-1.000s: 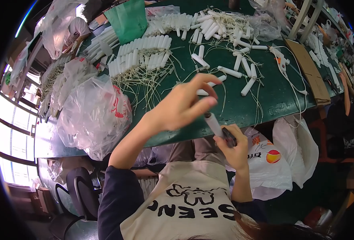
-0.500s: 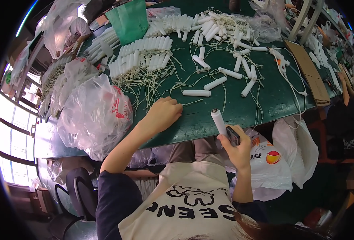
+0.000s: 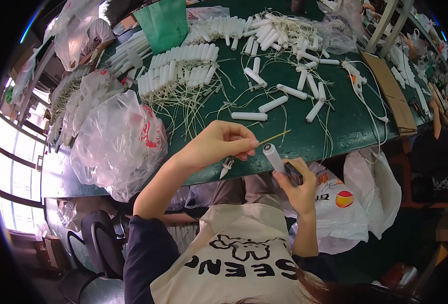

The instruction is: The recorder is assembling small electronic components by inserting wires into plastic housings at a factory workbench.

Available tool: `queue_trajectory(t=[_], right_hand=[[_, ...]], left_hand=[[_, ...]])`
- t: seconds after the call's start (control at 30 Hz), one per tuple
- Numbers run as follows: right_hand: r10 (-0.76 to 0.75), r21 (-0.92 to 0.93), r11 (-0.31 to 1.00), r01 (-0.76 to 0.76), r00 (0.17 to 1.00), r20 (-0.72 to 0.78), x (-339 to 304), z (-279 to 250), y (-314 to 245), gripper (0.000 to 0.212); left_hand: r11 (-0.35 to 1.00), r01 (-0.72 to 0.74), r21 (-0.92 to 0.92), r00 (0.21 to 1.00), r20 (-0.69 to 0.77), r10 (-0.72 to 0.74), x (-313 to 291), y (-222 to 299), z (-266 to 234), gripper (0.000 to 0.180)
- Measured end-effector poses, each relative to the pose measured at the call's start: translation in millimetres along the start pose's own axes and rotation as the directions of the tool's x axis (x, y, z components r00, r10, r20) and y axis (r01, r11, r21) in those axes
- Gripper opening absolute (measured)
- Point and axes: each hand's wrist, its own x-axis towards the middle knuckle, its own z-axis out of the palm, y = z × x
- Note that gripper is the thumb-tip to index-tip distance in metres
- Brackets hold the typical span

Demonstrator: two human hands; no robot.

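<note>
My left hand [image 3: 221,143] is closed in a pinch around a thin yellowish wire [image 3: 277,137], whose free end points right, above the open end of a white tube. A small white pointed bulb [image 3: 226,169] with a metallic collar hangs just below that hand; whether it joins the wire is hidden by the fingers. My right hand [image 3: 300,190] grips the white tube [image 3: 273,158], tilted with its dark-centred end up, together with a small black boxy object [image 3: 293,174]. Both hands are at the table's front edge, close together.
Loose white tubes with pale wires [image 3: 273,104] lie on the green table [image 3: 209,175] beyond my hands, with stacked rows [image 3: 183,61] farther back. A clear plastic bag [image 3: 115,147] bulges at the left. A cabled white power strip [image 3: 355,78] and cardboard [image 3: 388,91] border the right.
My left hand has lifted off the tabletop and moved right, toward the white tube, with the wire now clearly in its fingers. The bulb has come into view. The right hand has barely shifted.
</note>
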Motion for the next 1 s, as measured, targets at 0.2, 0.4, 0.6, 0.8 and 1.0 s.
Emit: queue_trajectory(t=[0.2,0.4,0.6,0.8,1.0], right_hand=[[-0.036,-0.01,0.999,0.036,0.999,0.013,1.2,1.4,-4.5,0.021],[-0.049,-0.015,0.999,0.05,0.997,0.061,-1.0,0.2,-2.9,0.023],[-0.113,0.165,0.981,0.106,0.993,0.037,-0.1,0.3,4.7,0.027],[0.187,0.433,0.893,-0.12,0.976,-0.114,1.0,-28.1,9.1,0.018],[0.229,0.258,0.932,-0.255,0.965,0.127,-4.6,-40.3,11.1,0.026]], left_hand=[[0.972,0.137,-0.189,0.982,0.156,-0.108,5.4,-2.7,5.3,0.017],[0.953,0.24,-0.186,0.918,0.363,-0.16,5.5,0.7,7.9,0.022],[0.95,0.239,-0.202,0.921,0.358,-0.156,2.3,-5.1,9.3,0.03],[0.93,0.299,-0.215,0.917,0.336,-0.218,0.8,-13.2,3.7,0.029],[0.939,0.305,-0.156,0.901,0.366,-0.232,-6.5,-10.7,6.1,0.03]])
